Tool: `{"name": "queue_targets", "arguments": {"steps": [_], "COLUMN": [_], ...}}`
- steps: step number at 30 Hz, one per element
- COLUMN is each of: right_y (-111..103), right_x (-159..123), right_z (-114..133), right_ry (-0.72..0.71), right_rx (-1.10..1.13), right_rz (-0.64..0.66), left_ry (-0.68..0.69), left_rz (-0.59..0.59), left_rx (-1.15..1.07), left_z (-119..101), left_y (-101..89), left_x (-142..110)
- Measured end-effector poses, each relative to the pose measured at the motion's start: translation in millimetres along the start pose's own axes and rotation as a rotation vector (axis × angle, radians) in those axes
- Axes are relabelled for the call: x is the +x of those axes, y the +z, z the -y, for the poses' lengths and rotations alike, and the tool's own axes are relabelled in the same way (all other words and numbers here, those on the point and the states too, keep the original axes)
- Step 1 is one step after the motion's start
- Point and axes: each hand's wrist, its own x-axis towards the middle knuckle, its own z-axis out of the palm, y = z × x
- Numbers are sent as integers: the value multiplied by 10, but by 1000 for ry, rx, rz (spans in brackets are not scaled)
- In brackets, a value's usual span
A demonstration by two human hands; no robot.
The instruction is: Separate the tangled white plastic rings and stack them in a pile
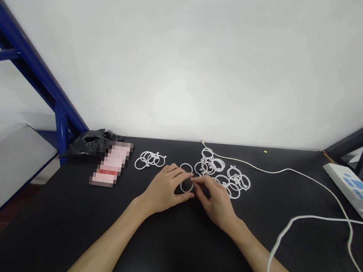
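- White ring (186,192) sat between the two hands, at the middle of the black desk (165,253); whether it touched the surface could not be told
- Left hand (165,188) curved round the ring, its grip parted, thumb and forefinger apart with the loop showing between; how firmly it held could not be told
- Right hand (215,202) had a narrow grip at the ring's right edge, fingertips bunched, though a firm pinch could not be confirmed
- A slip seemed the likeliest trouble, since so thin a loop offered little for fingertips to hold
- The ring looked round, without a clear long axis; its right edge faced the right fingertips, which would have hidden any tab there
- A second ring (187,164) lay just beyond it, near enough to be snagged by accident
- Rings in the right pile (220,169) overlapped beside the right hand, and a brush of the knuckles could have tangled them
- White cable (269,261) crossed the right forearm (249,242) in view, and a careless sweep could have caught it
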Motion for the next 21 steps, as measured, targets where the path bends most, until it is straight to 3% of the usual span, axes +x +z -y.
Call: {"name": "queue_targets", "arguments": {"steps": [9, 13, 17, 21], "right_y": [15, 60, 158, 237], "right_x": [11, 17, 12, -17], "right_z": [-14, -39, -84, -131], "right_ry": [4, -35, -121, -210], "right_rx": [-22, -158, -410, -562], "right_rz": [-29, -30, 6, 91], "left_ry": [-7, -27, -233, -463], "left_rz": [2, -47, -199, -178], "left_rx": [24, 80, 318, 538], "left_z": [-2, 27, 133, 252], "left_y": [17, 27, 14, -12], "left_x": [-5, 11, 27, -4]}}
